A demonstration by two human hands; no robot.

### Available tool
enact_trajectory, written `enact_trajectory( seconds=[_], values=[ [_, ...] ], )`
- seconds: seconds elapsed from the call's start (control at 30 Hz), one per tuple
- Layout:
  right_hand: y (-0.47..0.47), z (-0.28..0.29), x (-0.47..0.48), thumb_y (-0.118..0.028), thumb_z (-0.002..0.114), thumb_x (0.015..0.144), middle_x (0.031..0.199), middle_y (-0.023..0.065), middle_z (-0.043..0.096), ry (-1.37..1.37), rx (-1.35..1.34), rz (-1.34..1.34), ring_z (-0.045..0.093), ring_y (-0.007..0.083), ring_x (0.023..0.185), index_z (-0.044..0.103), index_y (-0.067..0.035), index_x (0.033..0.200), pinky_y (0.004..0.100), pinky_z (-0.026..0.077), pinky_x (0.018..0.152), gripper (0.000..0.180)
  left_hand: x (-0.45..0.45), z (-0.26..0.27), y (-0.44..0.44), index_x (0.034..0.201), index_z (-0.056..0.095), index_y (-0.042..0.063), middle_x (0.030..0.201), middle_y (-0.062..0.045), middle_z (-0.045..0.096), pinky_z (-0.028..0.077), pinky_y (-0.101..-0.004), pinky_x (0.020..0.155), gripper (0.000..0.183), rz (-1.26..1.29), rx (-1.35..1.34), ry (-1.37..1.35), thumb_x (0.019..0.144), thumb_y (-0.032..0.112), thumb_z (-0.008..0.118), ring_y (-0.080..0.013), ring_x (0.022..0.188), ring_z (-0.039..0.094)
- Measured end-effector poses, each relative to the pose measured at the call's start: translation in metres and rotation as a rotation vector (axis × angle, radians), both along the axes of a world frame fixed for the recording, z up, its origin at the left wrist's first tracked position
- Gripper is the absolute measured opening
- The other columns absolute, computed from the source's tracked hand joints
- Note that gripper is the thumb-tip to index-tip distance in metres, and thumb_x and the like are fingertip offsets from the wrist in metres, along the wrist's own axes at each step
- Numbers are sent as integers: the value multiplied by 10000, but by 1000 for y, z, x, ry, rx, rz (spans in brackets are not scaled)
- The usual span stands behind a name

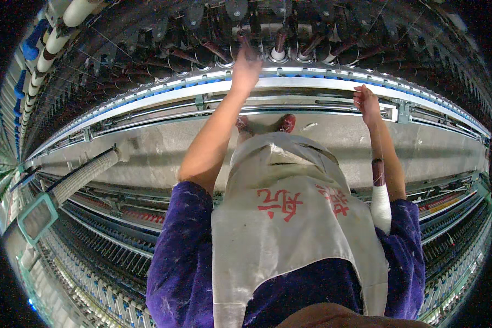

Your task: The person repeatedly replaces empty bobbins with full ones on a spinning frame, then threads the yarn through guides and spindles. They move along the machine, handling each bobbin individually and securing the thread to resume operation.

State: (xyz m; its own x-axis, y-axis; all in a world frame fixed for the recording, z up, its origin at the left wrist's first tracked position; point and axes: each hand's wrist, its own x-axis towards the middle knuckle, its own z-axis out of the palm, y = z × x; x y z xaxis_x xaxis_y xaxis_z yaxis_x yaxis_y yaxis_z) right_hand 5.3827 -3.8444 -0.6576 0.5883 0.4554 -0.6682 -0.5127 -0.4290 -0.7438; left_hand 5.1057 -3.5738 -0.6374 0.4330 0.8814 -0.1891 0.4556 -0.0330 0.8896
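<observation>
At a ring spinning frame, my left hand (246,74) is around a brown bobbin tube (243,37) in the spindle row; motion blurs the fingers. Just right of it, another brown bobbin (279,44) stands upright with white yarn at its base. My right hand (366,102) is raised over the front rail, its fingers partly curled. Between my right arm and the apron is a bobbin wound with white yarn (380,205), its bare brown end towards the hand. A thin thread runs from that end up towards my right hand; whether the fingers pinch it is unclear.
A pale metal rail (295,83) with blue parts curves along the machine front. More bobbins on spindles (311,48) extend to both sides. Behind me runs a second spinning machine (119,229). A ribbed hose (86,174) crosses the aisle at left. Lint lies on the floor (160,151).
</observation>
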Motion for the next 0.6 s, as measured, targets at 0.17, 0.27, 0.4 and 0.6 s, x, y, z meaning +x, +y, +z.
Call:
enact_trajectory(
  seconds=[0.17, 0.27, 0.4, 0.6],
  values=[
    [-5, 1, 1, -351, 432, 960, 734, 4, 528, -29, -51, 10, 469, 98, 603, 598, -53, 961, 236, 388, 525, 341, 10, 5, 1, 1365, 301, 46, 696, -93, 577, 442, -305, 425, 635, 59, -414, -200, 792, 70, 574, -160, 529, 552],
    [-2, 5, 4, -342, 436, 958, 745, 4, 533, 17, 20, 40, 480, 99, 632, 603, -59, 959, 243, 406, 556, 329, -18, 16, -18, 1368, 291, 77, 583, -5, 489, 403, -264, 451, 583, -75, -240, -24, 852, 74, 563, -109, 479, 464],
    [4, 7, 5, -335, 452, 952, 740, 3, 544, -20, 47, 22, 496, 93, 642, 600, -62, 904, 222, 414, 578, 314, -79, 23, -37, 1362, 376, 79, 571, -20, 529, 420, -245, 497, 546, -296, -306, 20, 866, 143, 595, -89, 499, 509],
    [11, 4, 4, -339, 444, 952, 771, 5, 564, -65, -15, 92, 513, 94, 678, 615, -69, 884, 233, 433, 623, 327, -103, -24, -39, 1110, 612, 101, 720, -90, 639, 478, -305, 591, 278, -283, 22, 227, 838, 160, 598, -178, 594, 590]
  ],
)
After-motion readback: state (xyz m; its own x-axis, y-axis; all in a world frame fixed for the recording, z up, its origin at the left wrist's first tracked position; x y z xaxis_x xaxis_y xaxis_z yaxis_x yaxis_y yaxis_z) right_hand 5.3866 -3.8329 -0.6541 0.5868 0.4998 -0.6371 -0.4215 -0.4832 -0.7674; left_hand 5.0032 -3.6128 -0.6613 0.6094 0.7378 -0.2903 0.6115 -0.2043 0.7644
